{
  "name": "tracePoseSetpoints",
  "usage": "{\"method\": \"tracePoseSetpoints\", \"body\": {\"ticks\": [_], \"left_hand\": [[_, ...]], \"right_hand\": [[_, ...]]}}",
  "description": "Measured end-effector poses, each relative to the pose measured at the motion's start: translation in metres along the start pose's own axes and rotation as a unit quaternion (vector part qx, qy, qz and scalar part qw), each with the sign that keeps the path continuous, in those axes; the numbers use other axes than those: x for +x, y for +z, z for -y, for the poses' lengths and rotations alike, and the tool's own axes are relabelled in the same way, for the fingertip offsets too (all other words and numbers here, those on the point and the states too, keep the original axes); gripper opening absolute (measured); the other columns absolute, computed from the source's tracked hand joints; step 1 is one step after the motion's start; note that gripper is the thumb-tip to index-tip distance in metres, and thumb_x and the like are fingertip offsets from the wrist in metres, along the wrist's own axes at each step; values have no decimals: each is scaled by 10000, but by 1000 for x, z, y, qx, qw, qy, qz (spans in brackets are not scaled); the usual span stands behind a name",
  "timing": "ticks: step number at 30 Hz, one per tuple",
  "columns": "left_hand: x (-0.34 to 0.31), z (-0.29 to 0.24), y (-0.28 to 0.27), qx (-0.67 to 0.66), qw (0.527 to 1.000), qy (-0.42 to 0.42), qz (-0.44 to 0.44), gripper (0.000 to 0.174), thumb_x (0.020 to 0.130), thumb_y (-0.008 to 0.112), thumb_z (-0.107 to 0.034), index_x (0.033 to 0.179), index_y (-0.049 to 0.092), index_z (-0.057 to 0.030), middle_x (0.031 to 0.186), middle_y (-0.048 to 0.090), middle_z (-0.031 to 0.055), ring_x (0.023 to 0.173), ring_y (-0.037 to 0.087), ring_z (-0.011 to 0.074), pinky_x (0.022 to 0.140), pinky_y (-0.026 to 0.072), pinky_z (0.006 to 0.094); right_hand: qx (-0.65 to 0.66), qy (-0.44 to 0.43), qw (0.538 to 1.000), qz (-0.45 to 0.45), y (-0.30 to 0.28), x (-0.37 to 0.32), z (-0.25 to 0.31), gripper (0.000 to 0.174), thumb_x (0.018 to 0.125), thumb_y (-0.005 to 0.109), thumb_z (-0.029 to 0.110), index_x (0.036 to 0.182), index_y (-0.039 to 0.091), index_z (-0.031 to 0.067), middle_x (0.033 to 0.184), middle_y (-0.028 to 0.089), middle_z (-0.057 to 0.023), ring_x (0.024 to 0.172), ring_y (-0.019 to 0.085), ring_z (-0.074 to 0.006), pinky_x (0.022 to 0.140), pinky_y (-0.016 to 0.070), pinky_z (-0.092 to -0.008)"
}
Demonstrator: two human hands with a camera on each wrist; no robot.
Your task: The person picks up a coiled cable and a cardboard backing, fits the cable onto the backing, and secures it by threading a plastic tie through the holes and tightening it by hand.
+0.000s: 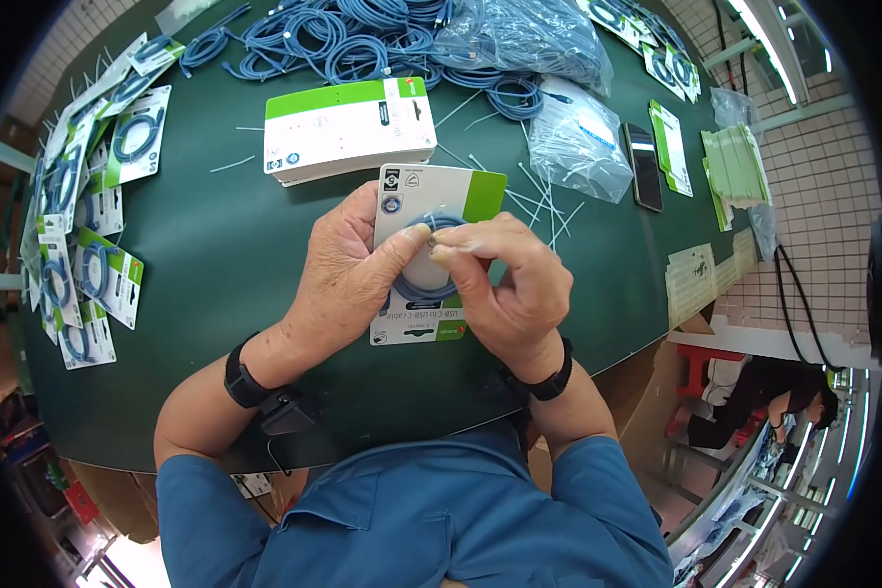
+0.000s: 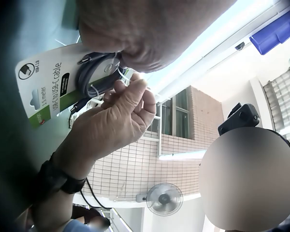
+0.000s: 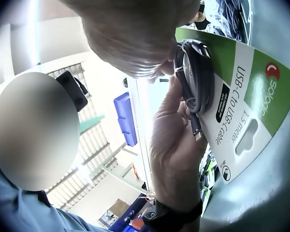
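Left hand [image 1: 348, 274] grips the backing card [image 1: 439, 191], thumb meeting the coil top. Right hand [image 1: 505, 284] pinches the coiled blue cable [image 1: 419, 291] there, thumb and forefinger closed. The card is held over the green table [image 1: 216, 255], bare just left of the hands. Beyond them lies a card stack [image 1: 348, 127], with loose cables [image 1: 363, 39] farther off. A phone [image 1: 645, 165] lies well apart on the right.
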State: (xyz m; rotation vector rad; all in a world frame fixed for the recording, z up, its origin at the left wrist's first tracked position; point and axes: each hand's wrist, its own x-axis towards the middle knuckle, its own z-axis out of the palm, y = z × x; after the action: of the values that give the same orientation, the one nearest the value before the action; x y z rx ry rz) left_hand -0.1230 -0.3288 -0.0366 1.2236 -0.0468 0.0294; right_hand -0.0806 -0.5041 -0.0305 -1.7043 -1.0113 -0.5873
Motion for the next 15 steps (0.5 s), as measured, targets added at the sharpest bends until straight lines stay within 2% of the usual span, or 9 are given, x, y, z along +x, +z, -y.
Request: {"method": "tracePoseSetpoints", "body": {"ticks": [3, 4, 7, 8, 15], "left_hand": [[-3, 0, 3, 0, 1000, -11, -2, 308, 1032, 640, -70, 1323, 611, 27, 1204, 726, 87, 1067, 674, 113, 935, 565, 291], [-3, -1, 3, 10, 1000, -18, 3, 307, 1031, 643, -72, 1320, 613, 27, 1196, 728, 89, 1063, 677, 113, 931, 569, 292], [-4, 0, 2, 28, 999, -32, 10, 305, 1029, 648, -77, 1314, 616, 27, 1182, 732, 94, 1054, 681, 114, 923, 576, 294], [-4, 1, 2, 29, 999, -30, 9, 306, 1027, 651, -79, 1313, 615, 27, 1179, 734, 94, 1051, 683, 115, 920, 577, 293], [-2, 2, 1, 37, 999, -13, -2, 306, 1020, 663, -79, 1304, 616, 27, 1168, 739, 93, 1045, 686, 114, 914, 577, 290]], "right_hand": [[59, 85, 994, -46, -3, 0, 1, 194, 868, 809, -62, 996, 681, 9, 908, 776, -118, 810, 733, -235, 737, 567, -341], [60, 86, 994, -44, -5, 1, -1, 194, 868, 809, -62, 996, 681, 9, 908, 776, -118, 810, 733, -235, 737, 567, -341], [-20, 13, 1000, -3, -9, 5, -12, 185, 876, 791, -75, 1013, 694, 2, 920, 773, -121, 806, 719, -233, 739, 551, -339], [-20, 14, 1000, -1, -9, 5, -14, 185, 876, 791, -75, 1013, 694, 2, 920, 773, -121, 806, 719, -233, 739, 551, -339], [-101, -51, 993, 18, -5, 8, -25, 372, 772, 813, -92, 1117, 742, 27, 995, 725, -113, 852, 678, -252, 697, 539, -325]]}}
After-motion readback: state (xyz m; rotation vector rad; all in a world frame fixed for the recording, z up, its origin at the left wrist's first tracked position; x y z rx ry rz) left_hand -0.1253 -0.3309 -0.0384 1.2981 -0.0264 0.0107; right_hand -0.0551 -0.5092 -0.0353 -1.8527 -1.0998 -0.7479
